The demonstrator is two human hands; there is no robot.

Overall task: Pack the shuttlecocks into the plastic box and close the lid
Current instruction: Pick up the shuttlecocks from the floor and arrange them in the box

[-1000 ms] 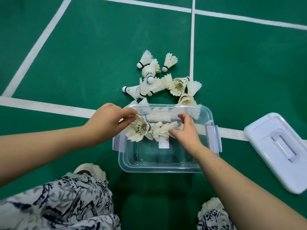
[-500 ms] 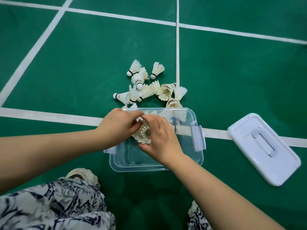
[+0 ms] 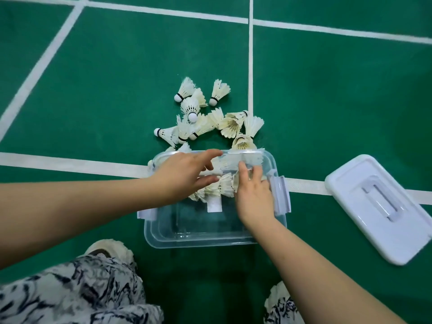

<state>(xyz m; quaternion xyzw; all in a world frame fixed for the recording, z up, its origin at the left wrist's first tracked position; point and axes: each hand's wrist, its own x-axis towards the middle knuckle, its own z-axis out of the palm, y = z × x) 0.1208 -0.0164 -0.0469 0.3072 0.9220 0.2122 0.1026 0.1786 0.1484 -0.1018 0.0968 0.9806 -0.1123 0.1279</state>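
The clear plastic box [image 3: 198, 242] stands open on the green floor in front of me. A few white feather shuttlecocks [image 3: 218, 188] lie in its far half. My left hand [image 3: 182, 177] hovers over the box's far left part with fingers stretched out and holds nothing. My right hand [image 3: 253, 197] reaches in from the right, its straight fingers touching the shuttlecocks inside. Several more shuttlecocks [image 3: 205, 120] lie in a loose pile on the floor just beyond the box. The white lid [image 3: 383, 206] lies handle up on the floor to the right.
White court lines [image 3: 70, 163] cross the green floor; one runs under the box. My knees in patterned trousers [image 3: 77, 295] and white shoes [image 3: 109, 249] are just below the box. The box's side latches [image 3: 281, 195] hang open.
Both hands gripped shuttlecocks above the box earlier. Now the shuttlecocks lie inside, both hands have straightened their fingers, and the right hand has shifted to the right side.
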